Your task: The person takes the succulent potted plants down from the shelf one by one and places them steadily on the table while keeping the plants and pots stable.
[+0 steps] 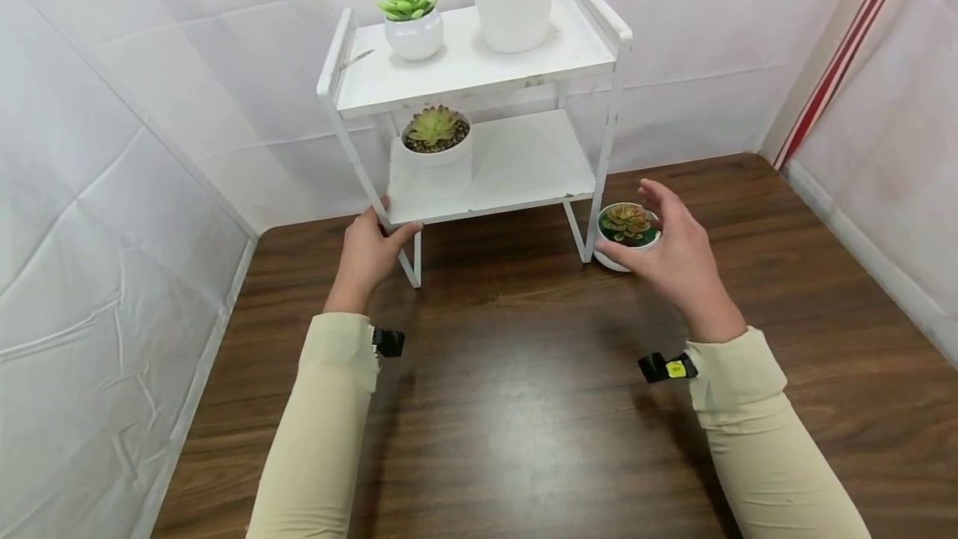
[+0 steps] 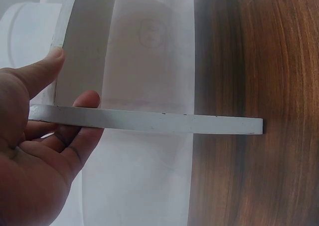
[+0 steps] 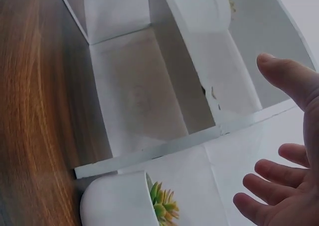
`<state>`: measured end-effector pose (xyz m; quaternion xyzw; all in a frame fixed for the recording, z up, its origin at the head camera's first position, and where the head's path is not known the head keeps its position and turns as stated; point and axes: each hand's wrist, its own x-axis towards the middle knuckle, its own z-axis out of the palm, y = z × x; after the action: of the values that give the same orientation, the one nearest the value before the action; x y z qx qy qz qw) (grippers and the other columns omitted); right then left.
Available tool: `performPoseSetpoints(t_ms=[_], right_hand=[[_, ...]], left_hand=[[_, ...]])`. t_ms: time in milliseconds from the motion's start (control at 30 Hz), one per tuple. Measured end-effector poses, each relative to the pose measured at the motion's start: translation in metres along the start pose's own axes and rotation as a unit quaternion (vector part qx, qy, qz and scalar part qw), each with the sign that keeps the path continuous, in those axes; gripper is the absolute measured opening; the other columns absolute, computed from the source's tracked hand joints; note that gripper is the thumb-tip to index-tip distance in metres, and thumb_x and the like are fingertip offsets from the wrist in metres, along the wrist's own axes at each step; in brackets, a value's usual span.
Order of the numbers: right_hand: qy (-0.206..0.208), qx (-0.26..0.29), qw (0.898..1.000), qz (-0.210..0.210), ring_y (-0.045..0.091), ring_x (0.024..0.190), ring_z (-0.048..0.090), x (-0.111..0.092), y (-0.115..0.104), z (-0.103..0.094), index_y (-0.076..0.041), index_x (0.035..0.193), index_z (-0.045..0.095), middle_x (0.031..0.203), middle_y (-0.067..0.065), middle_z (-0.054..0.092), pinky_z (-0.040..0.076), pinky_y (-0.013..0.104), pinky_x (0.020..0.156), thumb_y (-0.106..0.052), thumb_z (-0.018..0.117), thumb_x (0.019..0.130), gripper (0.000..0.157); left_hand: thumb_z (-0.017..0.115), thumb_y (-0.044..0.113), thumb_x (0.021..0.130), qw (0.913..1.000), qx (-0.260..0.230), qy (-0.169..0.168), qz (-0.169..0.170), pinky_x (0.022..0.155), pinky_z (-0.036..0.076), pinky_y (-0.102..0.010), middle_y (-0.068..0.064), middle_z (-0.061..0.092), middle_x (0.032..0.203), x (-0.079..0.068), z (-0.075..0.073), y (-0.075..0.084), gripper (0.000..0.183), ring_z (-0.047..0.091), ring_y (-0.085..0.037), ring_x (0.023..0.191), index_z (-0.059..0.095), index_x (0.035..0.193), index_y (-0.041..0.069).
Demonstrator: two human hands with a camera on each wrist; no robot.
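Note:
A white two-tier shelf rack (image 1: 524, 156) stands toward the back of the table. My left hand (image 1: 367, 252) grips its lower left front corner; in the left wrist view, the thumb lies on the lower shelf's edge and the fingers (image 2: 82, 141) pass behind the white leg (image 2: 149, 120). By the right front leg, a white pot with a reddish-green succulent (image 1: 627, 223) sits on the table. Near this pot is my right hand (image 1: 681, 256), thumb and fingers spread. The right wrist view shows that hand (image 3: 294, 181) holding nothing, apart from the pot (image 3: 119, 201).
On the lower shelf stands a potted succulent (image 1: 440, 160). The top shelf bears a small round pot with a bright green succulent (image 1: 414, 33) and a larger white pot (image 1: 515, 2). White sheeting (image 1: 277, 106) surrounds the brown wooden table (image 1: 486, 373) at the back and sides.

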<state>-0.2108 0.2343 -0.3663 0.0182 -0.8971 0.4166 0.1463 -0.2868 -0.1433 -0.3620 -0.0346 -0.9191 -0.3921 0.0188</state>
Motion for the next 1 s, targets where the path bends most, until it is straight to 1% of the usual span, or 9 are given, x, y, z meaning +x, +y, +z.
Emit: performPoseSetpoints(t_ms=[133,233,433,533,800,900,1000], right_hand=[[-0.001,0.011,1.000,-0.008,0.032,0.135,0.044,0.000,-0.005,0.000,-0.012,0.149,0.033,0.147,0.012,0.044,0.039,0.052,0.107,-0.047,0.082,0.073,0.097],[-0.006,0.018,1.000,-0.010,0.032,0.134,0.045,0.001,-0.009,0.001,-0.014,0.148,0.034,0.147,0.010,0.044,0.039,0.051,0.108,-0.048,0.081,0.074,0.094],[-0.011,0.020,1.000,-0.016,0.030,0.133,0.047,0.003,-0.016,0.005,-0.014,0.146,0.037,0.145,0.009,0.047,0.040,0.048,0.108,-0.046,0.081,0.075,0.090],[-0.013,0.023,0.999,-0.018,0.030,0.130,0.049,0.003,-0.019,0.007,-0.014,0.145,0.039,0.143,0.009,0.049,0.041,0.047,0.107,-0.047,0.081,0.075,0.088],[-0.024,0.037,0.999,-0.023,0.032,0.123,0.056,0.005,-0.026,0.011,-0.014,0.144,0.040,0.140,0.011,0.051,0.045,0.046,0.103,-0.046,0.081,0.075,0.086],[-0.024,0.044,0.998,-0.026,0.030,0.121,0.057,0.007,-0.028,0.014,-0.013,0.143,0.041,0.140,0.009,0.052,0.045,0.043,0.103,-0.045,0.081,0.075,0.085],[-0.024,0.052,0.998,-0.033,0.027,0.124,0.055,0.009,-0.029,0.016,-0.012,0.143,0.041,0.140,0.008,0.052,0.045,0.042,0.104,-0.044,0.082,0.075,0.085]], left_hand=[[0.063,0.049,0.091,1.0000,-0.003,0.000,0.001,0.094,0.050,-0.048,-0.022,0.054,0.136,-0.001,0.000,0.001,0.084,0.057,-0.031,0.119,0.027,0.153,0.006],[0.063,0.048,0.091,1.0000,-0.004,0.001,-0.002,0.094,0.050,-0.048,-0.022,0.054,0.135,-0.001,-0.001,0.001,0.084,0.057,-0.031,0.119,0.026,0.153,0.007],[0.064,0.047,0.091,1.0000,-0.003,0.003,0.001,0.094,0.050,-0.048,-0.022,0.053,0.136,-0.001,-0.001,0.001,0.084,0.057,-0.032,0.120,0.026,0.153,0.005],[0.063,0.047,0.091,1.0000,0.000,0.004,0.004,0.093,0.050,-0.048,-0.023,0.054,0.135,-0.001,-0.001,-0.001,0.084,0.058,-0.033,0.118,0.026,0.153,0.004],[0.064,0.047,0.091,1.0000,-0.001,0.003,0.007,0.092,0.051,-0.048,-0.022,0.055,0.134,0.000,0.000,-0.001,0.082,0.059,-0.032,0.116,0.029,0.152,0.005],[0.064,0.047,0.091,1.0000,0.000,0.004,0.007,0.092,0.051,-0.048,-0.022,0.056,0.133,0.000,0.000,-0.002,0.082,0.059,-0.032,0.115,0.029,0.152,0.005],[0.064,0.046,0.091,1.0000,0.001,0.005,0.006,0.092,0.051,-0.048,-0.022,0.056,0.133,0.000,0.000,-0.001,0.081,0.059,-0.032,0.116,0.029,0.152,0.006]])
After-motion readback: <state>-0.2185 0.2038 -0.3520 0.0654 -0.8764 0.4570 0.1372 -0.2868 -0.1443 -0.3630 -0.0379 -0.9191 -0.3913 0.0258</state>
